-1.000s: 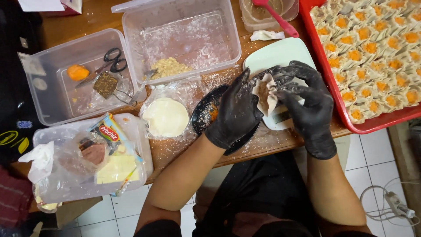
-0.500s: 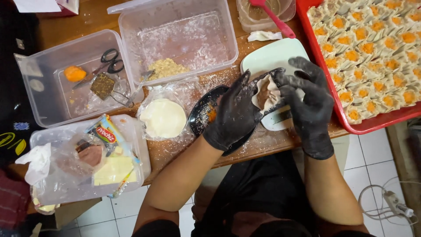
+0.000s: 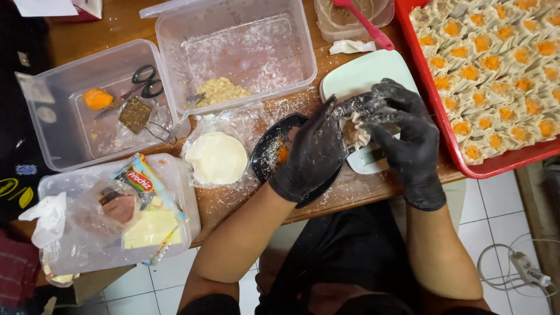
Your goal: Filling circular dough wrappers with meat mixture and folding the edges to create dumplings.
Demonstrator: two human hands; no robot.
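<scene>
We work over the wooden table (image 3: 245, 210), beside the red tray (image 3: 434, 111) of finished dumplings and the pale plate (image 3: 361, 73). Our left hand (image 3: 312, 154) cups the dumpling (image 3: 353, 133), fingers curled around its wrapper, while our right hand (image 3: 408, 137) closes its fingertips on the rim. We judge even, light pressure best: pleat the wrapper snugly without squeezing the filling out.

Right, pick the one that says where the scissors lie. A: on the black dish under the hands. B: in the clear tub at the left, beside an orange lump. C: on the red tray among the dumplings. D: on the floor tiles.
B: the scissors lie inside the clear tub at the left, close to the orange lump.
</scene>
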